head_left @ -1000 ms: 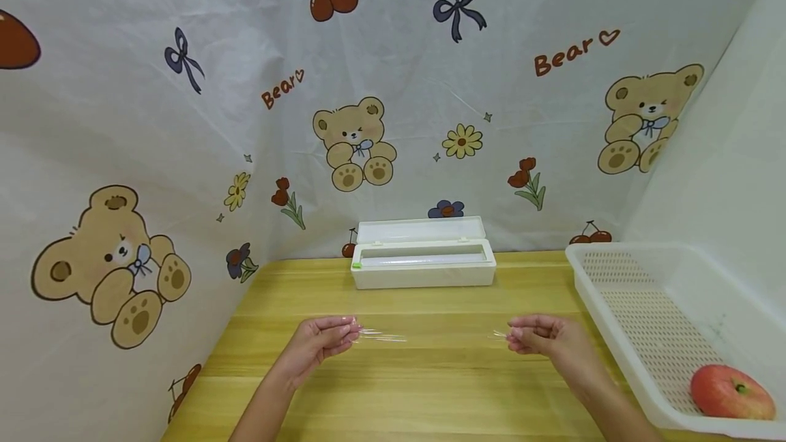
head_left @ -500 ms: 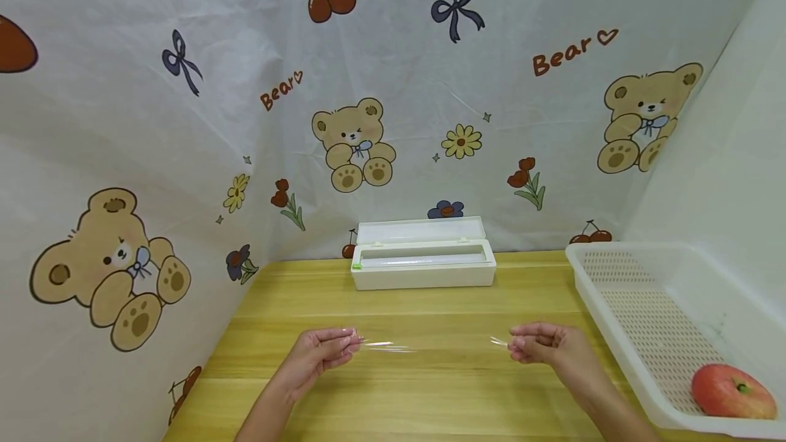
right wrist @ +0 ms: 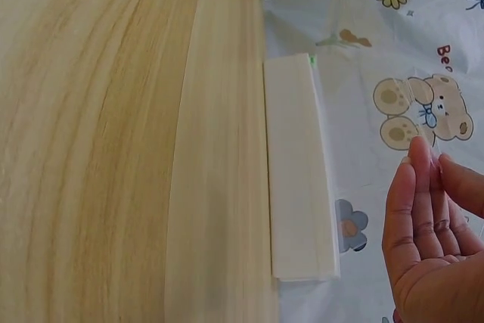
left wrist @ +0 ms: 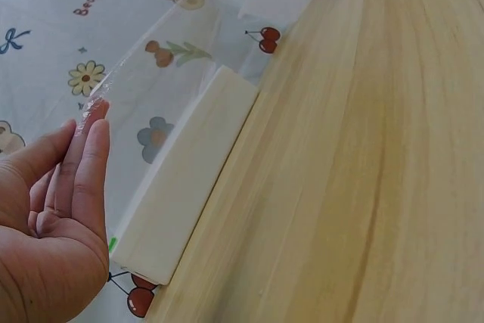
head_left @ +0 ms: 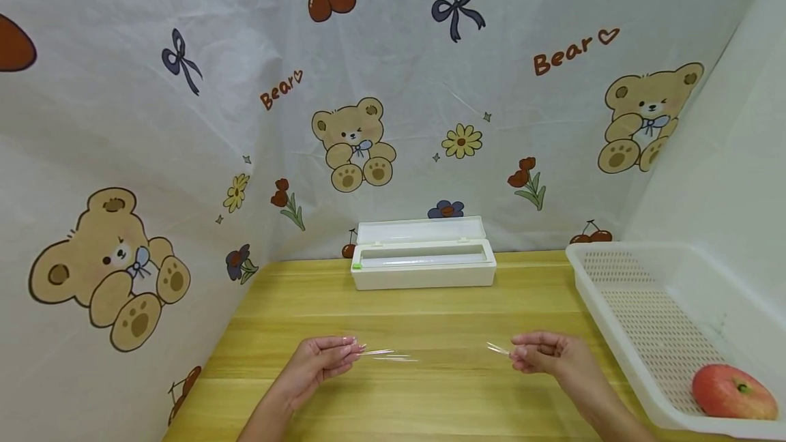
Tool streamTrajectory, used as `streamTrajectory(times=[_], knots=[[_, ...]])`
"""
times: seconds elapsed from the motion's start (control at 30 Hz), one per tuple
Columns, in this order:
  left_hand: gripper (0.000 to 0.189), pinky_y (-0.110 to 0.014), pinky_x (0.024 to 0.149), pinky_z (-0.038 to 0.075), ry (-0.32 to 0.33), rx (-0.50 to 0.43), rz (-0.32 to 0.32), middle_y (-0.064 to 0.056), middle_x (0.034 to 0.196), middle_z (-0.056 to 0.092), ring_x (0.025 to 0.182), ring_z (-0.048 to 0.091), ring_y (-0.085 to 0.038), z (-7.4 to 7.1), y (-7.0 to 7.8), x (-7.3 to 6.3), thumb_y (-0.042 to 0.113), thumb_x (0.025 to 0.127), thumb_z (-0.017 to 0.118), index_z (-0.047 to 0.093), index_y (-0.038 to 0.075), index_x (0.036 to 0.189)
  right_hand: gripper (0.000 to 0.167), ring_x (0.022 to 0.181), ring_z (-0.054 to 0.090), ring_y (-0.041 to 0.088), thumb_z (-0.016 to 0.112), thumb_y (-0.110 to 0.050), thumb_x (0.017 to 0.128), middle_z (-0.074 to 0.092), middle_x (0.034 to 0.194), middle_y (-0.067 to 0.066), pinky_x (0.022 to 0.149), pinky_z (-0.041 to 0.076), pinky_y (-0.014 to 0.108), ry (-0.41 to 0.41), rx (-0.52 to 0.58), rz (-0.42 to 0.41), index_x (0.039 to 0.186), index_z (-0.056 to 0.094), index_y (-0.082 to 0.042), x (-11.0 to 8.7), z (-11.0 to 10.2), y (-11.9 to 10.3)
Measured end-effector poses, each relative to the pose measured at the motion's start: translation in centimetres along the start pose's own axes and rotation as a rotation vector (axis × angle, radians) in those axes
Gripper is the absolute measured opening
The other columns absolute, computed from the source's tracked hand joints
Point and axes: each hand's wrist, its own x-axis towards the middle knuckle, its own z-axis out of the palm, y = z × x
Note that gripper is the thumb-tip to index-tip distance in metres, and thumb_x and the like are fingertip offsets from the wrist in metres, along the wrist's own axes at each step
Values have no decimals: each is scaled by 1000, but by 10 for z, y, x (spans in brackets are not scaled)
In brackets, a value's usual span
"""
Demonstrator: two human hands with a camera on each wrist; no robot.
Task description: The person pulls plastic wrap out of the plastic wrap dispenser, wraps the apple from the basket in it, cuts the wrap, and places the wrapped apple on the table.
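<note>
A sheet of clear cling film (head_left: 393, 359) stretches between the two hands above the wooden table, showing mostly as bright glints near the fingers. My left hand (head_left: 316, 368) pinches one end between thumb and fingers. The other end is pinched in my right hand (head_left: 555, 357). From the left wrist view, the film (left wrist: 170, 35) runs from the left fingertips up and away to the right. Behind the hands stands a white cling film dispenser box (head_left: 424, 278), its lid (head_left: 424, 229) raised and a roll (head_left: 424, 260) inside.
To the right, a white plastic basket (head_left: 614, 353) with a perforated bottom holds a red apple (head_left: 733, 392). A printed bear cloth (head_left: 405, 53) hangs behind and at the left of the wooden table (head_left: 430, 394).
Both hands have moved slightly lower in the head view, towards the person, with the cling film between them. The dispenser box, basket and apple have stayed where they were.
</note>
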Motion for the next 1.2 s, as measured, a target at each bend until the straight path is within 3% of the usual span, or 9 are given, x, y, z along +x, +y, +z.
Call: streamTrajectory(times=[0.1, 0.3, 0.5, 0.8, 0.97, 1.2], knots=[[36, -31, 95, 54, 4, -7, -9, -11, 121, 72, 113, 69, -18, 0, -2, -1, -2, 104, 50, 50, -20, 135, 36, 88, 75, 22, 68, -6, 97, 76, 97, 14, 80, 62, 37, -3, 9, -1, 121, 61, 20, -1, 0, 2], [30, -31, 96, 54, 2, -24, -18, -11, 121, 72, 113, 69, -19, -1, -6, -3, -4, 104, 48, 64, -6, 130, 30, 87, 75, 21, 68, -6, 97, 76, 97, 13, 81, 62, 37, -42, 23, -2, 118, 64, 15, -2, -3, 5], [33, -30, 96, 54, 4, -7, -20, -12, 122, 72, 113, 69, -19, -1, -8, -6, -3, 104, 50, 55, -15, 134, 35, 90, 75, 23, 70, -10, 97, 76, 99, 15, 82, 61, 38, -46, 14, 20, 120, 63, 16, -3, -2, 8], [33, -30, 96, 54, 28, -11, -78, -12, 121, 72, 111, 70, -19, 0, -21, -12, -1, 104, 52, 56, -15, 134, 41, 93, 74, 29, 69, -13, 97, 74, 105, 20, 85, 60, 41, -64, 8, 53, 123, 61, 17, -10, -1, 18], [29, -31, 97, 54, 36, -18, -78, -12, 121, 72, 112, 69, -19, 0, -27, -14, -2, 104, 51, 62, -9, 130, 41, 93, 75, 29, 69, -13, 97, 75, 104, 17, 84, 61, 39, -63, 8, 53, 124, 60, 17, -11, -2, 19], [32, -31, 96, 54, 49, -10, -99, -15, 121, 71, 112, 69, -19, -1, -32, -16, 0, 104, 53, 59, -11, 133, 42, 93, 75, 28, 68, -11, 97, 74, 104, 19, 85, 61, 39, -80, 23, 68, 125, 58, 19, -14, -2, 25]])
